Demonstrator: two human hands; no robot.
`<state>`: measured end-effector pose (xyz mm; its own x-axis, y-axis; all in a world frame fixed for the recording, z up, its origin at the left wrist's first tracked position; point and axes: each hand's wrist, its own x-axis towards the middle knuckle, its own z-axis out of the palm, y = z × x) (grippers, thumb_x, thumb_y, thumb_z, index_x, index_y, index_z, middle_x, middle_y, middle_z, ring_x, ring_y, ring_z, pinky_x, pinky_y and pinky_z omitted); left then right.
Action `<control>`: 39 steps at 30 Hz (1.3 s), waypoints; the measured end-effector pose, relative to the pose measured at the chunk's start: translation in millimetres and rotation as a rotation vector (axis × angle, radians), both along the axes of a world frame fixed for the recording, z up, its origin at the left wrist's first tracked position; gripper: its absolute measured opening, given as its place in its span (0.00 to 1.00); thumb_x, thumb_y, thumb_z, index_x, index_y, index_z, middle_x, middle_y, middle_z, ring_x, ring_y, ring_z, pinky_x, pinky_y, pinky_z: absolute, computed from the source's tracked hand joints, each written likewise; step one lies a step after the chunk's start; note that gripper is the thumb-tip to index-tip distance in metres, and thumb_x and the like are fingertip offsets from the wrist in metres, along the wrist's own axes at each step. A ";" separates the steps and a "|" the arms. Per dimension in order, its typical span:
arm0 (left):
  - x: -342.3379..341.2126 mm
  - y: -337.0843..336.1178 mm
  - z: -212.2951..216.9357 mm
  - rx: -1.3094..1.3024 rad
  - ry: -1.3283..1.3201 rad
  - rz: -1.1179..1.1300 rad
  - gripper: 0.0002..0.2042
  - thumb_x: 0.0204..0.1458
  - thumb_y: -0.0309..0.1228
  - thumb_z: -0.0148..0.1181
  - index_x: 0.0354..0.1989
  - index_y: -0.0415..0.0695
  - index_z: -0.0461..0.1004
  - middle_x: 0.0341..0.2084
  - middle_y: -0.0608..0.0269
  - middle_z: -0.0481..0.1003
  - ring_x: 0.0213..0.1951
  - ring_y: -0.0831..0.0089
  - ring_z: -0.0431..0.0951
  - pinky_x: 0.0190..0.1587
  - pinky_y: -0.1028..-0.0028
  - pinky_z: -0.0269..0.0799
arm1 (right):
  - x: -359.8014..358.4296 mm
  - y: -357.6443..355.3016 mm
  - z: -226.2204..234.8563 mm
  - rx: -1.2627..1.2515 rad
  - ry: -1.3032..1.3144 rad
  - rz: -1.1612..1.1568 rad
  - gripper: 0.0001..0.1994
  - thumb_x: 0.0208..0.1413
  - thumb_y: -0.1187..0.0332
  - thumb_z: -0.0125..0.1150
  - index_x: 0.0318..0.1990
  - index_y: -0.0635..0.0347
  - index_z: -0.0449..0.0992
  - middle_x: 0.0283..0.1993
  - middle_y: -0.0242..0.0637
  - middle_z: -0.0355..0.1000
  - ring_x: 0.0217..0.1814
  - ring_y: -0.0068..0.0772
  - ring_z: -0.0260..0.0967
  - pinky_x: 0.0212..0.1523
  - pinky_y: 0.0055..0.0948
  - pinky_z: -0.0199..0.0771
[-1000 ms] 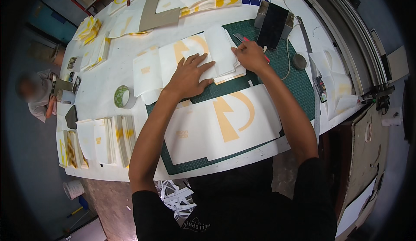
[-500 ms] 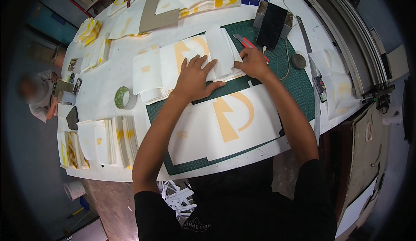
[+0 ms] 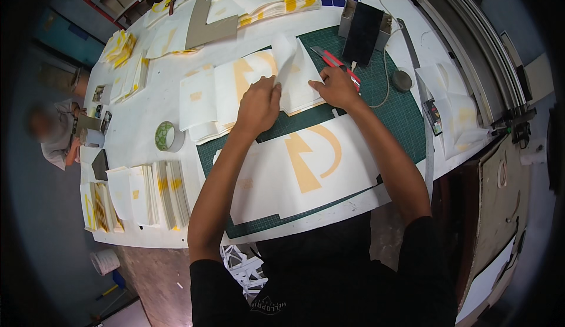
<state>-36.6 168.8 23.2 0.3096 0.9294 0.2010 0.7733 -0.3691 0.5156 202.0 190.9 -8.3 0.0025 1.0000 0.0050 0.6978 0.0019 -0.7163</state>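
Note:
A folded white sheet with pale orange print (image 3: 226, 88) lies across the far part of the green cutting mat (image 3: 397, 124). My left hand (image 3: 259, 108) curls its fingers at a raised white flap (image 3: 286, 53) and holds the flap's lower edge. At the right end of the folded sheet is my right hand (image 3: 338, 88), thumb and forefinger apart and touching the paper. Nearer to me lies a flat white sheet with a large orange arrow-like print (image 3: 303, 171). A red utility knife (image 3: 329, 59) lies just beyond my right hand.
A black box-like stand (image 3: 363, 32) with a cable and a round dark tin (image 3: 402, 80) are on the right. Green tape (image 3: 166, 134), bundled printed papers (image 3: 147, 191) and a steel ruler (image 3: 428, 162) surround the mat. Another person (image 3: 59, 130) is at the far left.
The flap has lifted and tilted left, uncovering the sheet's right part. My left hand has gone from spread flat to curled at the flap. My right hand has shifted slightly left and let the flap go.

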 end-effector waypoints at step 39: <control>-167.1 -14.7 126.0 -0.391 -0.862 -0.410 0.50 0.66 0.68 0.24 0.35 0.32 0.85 0.37 0.40 0.83 0.39 0.56 0.81 0.56 0.64 0.72 | 5.1 6.7 -13.7 0.153 0.023 0.083 0.15 0.51 0.59 0.75 0.34 0.63 0.80 0.31 0.45 0.78 0.37 0.46 0.79 0.40 0.43 0.76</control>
<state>-203.7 154.1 149.2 0.5113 0.8331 0.2108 -0.0632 -0.2081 0.9761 207.1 197.6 -22.0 -0.0783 0.9842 0.1586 0.6742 0.1695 -0.7188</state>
